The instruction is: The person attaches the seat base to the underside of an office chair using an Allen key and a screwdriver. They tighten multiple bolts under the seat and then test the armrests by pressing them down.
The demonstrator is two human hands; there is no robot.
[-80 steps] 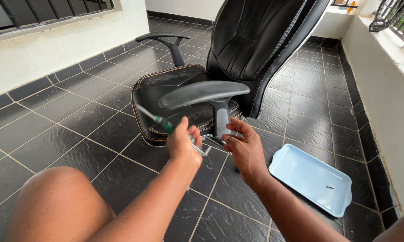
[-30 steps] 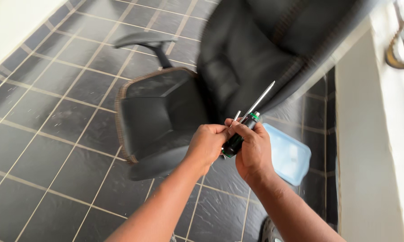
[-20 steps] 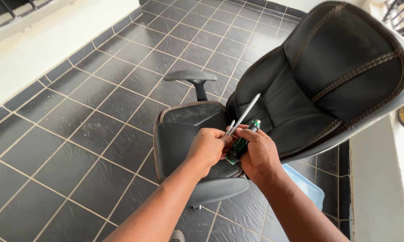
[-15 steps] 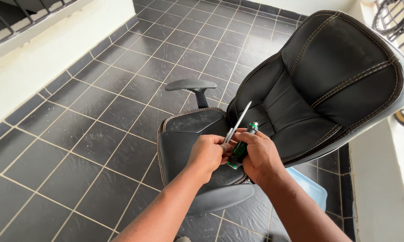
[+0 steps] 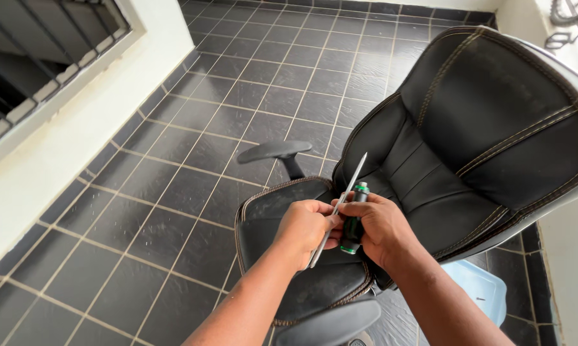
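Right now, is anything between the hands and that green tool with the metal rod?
Nothing visible. The right hand already grips the green handle, and the left hand pinches the metal rod. The chair lies behind them.

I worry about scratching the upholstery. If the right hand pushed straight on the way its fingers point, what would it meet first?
The right hand, gripping the green-and-black screwdriver handle, points leftward, so it would first press into the left hand holding the thin metal shaft. The black leather office chair lies behind, though depth is unclear.
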